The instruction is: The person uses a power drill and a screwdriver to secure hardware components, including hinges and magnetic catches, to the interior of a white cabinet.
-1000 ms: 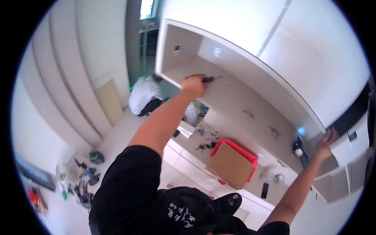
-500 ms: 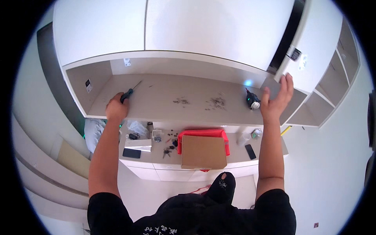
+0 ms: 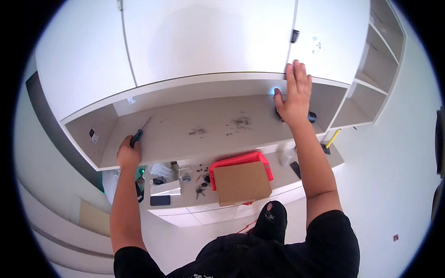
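Note:
My left hand (image 3: pixel 128 154) is wrapped round the dark handle of a screwdriver (image 3: pixel 136 138) at the left end of the open shelf (image 3: pixel 181 116). The screwdriver's thin shaft points away over the board. My right hand (image 3: pixel 296 99) has its fingers stretched out, the tips against the lower left corner of the right white cabinet door (image 3: pixel 333 51). That door lies flush beside the middle door (image 3: pixel 208 37). Behind my right wrist, mostly hidden, a black cordless driver (image 3: pixel 312 116) rests on the shelf with a bluish light glowing beside it.
Small metal hardware (image 3: pixel 241 122) lies in two scattered heaps on the shelf. On the lower cabinet are a cardboard box (image 3: pixel 242 183) over a red bag (image 3: pixel 238 159), keys (image 3: pixel 200 191), a white box (image 3: pixel 166 188) and two phones (image 3: pixel 160 200). Open cubbies (image 3: pixel 378 60) stand at right.
The right cabinet door, ajar before, has swung in flush with its neighbour. My right hand has gone with it, up and left. My left hand still grips the screwdriver, and the view has shifted.

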A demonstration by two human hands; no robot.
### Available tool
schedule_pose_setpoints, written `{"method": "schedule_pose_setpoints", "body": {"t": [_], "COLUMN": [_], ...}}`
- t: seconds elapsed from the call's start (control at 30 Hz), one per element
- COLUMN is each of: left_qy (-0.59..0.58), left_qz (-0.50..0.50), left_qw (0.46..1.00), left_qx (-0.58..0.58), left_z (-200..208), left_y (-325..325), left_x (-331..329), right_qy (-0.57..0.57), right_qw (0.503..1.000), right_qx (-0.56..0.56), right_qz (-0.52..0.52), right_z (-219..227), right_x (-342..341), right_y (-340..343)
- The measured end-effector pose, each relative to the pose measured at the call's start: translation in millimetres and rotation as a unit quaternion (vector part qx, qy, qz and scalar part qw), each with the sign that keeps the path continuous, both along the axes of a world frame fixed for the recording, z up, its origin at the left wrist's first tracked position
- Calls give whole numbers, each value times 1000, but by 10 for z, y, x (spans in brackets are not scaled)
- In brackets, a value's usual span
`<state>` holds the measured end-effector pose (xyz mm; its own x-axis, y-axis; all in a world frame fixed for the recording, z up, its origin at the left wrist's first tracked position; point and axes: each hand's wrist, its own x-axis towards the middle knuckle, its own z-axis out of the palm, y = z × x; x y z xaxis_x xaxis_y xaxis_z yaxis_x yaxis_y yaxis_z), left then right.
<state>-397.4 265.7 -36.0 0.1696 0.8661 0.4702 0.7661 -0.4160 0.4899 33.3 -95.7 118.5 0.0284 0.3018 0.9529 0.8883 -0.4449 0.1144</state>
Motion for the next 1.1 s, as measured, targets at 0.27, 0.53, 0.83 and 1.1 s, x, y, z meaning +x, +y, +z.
{"method": "schedule_pose_setpoints", "body": {"t": [0.27,0.53,0.83,1.1], "left_qy": [22,10,13,1], "left_qz": [10,7,20,16], "left_qw": [1000,1000,1000,1000], "left_qx": [3,12,-19,-9], "left_z": [7,-27,179,90], "left_y": [44,70,-244,-120], "left_x": [-59,-55,-1,-3], "right_qy": [30,30,-3,74], "right_qw": [997,996,993,993], "right_qx": [-74,-71,-114,-72], "right_qz": [22,-43,12,58], "right_z": [-50,-93,-82,-122], "right_x": [-340,-88,-118,-395], "right_y": [71,-76,-165,-29]}}
